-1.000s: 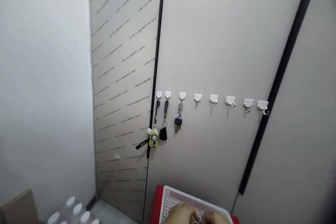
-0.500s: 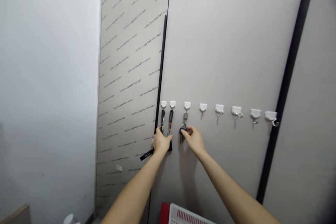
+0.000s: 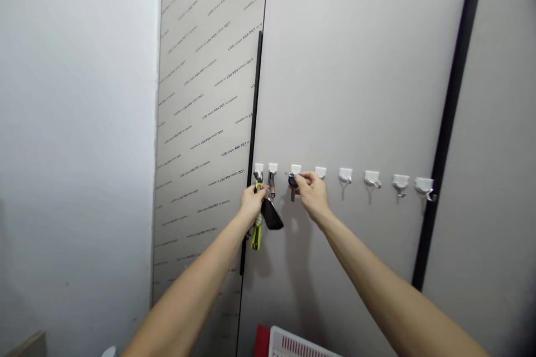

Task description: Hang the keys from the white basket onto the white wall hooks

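At the left end of a row of white hooks, my left hand is closed round a keychain with a yellow-green strap, whose lower end dangles below my fingers. Beside it a black flat tag hangs tilted from a dark loop at the second hook. My right hand pinches a bunch of keys with a dark round fob, raised close under the third hook. My fingers partly cover the ring and clip of the keys.
Several more white hooks continue to the right on the pale door panel. Long black handles edge the panels. A white slotted basket with something red beside it shows at the bottom. A white wall stands left.
Both hands have moved up toward the hooks. The keys in my right hand are lifted, their clip no longer hanging straight. The yellow-green strap now shows below my left hand, and the black tag has swung out.
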Available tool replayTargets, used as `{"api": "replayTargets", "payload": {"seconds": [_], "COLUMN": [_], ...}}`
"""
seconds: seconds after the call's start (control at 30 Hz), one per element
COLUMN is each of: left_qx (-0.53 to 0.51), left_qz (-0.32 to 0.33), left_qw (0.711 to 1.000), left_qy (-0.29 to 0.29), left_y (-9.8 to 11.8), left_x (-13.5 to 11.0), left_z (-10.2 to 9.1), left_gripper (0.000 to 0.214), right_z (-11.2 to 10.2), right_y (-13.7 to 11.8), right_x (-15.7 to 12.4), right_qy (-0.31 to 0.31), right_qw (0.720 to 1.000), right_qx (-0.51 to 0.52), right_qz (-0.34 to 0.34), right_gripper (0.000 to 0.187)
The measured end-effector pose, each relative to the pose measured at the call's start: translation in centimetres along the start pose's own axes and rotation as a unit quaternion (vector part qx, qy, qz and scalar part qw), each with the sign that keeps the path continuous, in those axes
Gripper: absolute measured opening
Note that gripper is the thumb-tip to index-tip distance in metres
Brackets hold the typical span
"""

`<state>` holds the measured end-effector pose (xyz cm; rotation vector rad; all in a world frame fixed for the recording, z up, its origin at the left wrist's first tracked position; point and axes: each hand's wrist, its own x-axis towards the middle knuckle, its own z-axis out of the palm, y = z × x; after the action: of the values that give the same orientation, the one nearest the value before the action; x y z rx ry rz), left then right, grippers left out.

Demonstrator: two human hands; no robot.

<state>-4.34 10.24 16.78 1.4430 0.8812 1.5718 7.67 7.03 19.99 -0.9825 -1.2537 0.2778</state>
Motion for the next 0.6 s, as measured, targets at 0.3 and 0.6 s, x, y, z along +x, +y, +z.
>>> {"api": "replayTargets", "payload": {"seconds": [0.3, 0.6], "left_qx": [-0.104, 0.044], "left_qz": [0.004, -0.016], "left_qw": [0.994, 0.999], "left_qy": [-0.025, 0.004], "left_y": [7.0, 9.3], "left_x": [1.8, 4.5], "left_z": [-0.7, -1.2], "left_gripper": [0.013, 0.012], "right_z": [0.4, 1.7], "right_y": [-3.4, -1.2], "right_x": [0.4, -1.9], "right_qy": [-0.106, -0.204], "right_qw": [0.994, 0.971], "right_qx": [0.016, -0.003], "right_qz": [0.015, 0.123], "right_gripper": [0.011, 0.008]}}
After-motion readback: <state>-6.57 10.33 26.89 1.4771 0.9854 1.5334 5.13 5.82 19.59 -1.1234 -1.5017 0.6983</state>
